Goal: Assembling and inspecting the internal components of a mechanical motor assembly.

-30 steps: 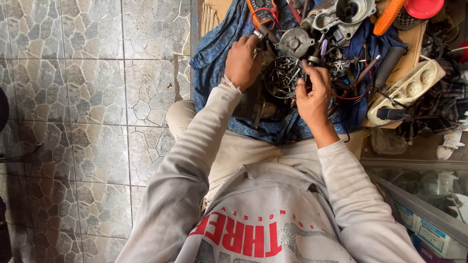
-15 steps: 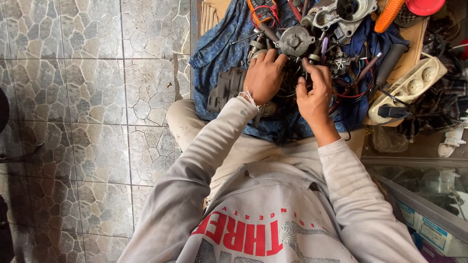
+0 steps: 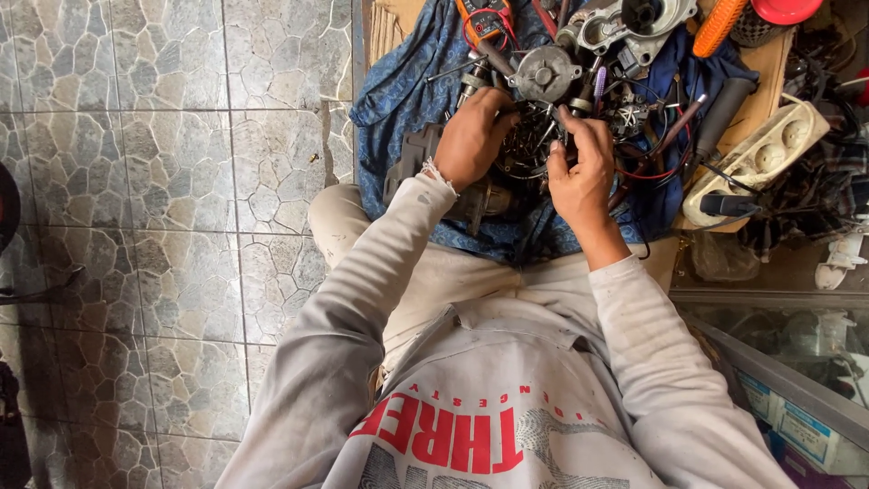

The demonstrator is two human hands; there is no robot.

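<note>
With my left hand (image 3: 472,138) gripping the wire-tangled motor part (image 3: 529,145) and my right hand (image 3: 579,167) pinching at it, I judge the red wires (image 3: 647,172) beside my fingers could snag and tear.

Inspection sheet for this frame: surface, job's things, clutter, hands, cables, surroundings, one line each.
Surface: blue patterned cloth spread over the lap and a board.
Job's things: dark round wire-wound part, held between both hands.
Clutter: grey metal housing, orange-cased meter, white multi-socket strip, orange handle.
Hands: left hand grips the part's left side; right hand pinches at its right edge.
Cables: red and black wires tangled beside the right hand.
Surroundings: stone-pattern tiled floor; glass cabinet at right.
</note>
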